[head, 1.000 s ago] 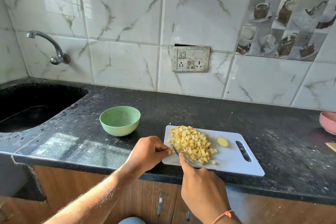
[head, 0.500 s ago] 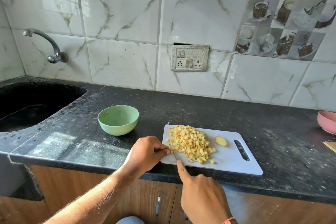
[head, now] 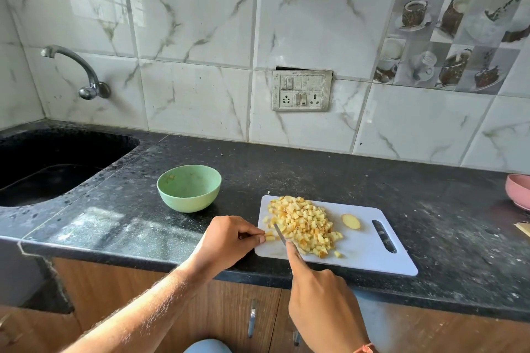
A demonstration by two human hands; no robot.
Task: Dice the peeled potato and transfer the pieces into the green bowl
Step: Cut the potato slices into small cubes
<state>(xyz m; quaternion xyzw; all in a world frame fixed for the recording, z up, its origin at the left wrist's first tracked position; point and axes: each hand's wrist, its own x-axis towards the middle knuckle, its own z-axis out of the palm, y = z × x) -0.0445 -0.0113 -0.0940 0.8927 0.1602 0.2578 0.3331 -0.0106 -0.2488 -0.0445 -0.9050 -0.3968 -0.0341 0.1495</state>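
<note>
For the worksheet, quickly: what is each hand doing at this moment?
Left hand: closed, pinching a small potato piece on the cutting board.
Right hand: closed round a knife, forefinger along the blade.

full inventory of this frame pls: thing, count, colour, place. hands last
green bowl: 1, pale green, on the counter left of the board, nearly empty
cutting board: 1, white, at the counter's front edge
diced potato: 1 heap, yellow, on the board's left half
potato end slice: 1, pale yellow, on the board right of the heap
knife: 1, metal blade, at the heap's near-left edge
pink bowl: 1, pink, at the right edge, cut off
counter: 1, black speckled
sink: 1, black, left
tap: 1, chrome, on the wall over the sink
switch plate: 1, off-white, on the tiled wall
left hand: 1, pinches a potato bit at the board's left edge
right hand: 1, grips the knife, forefinger along the blade
</note>
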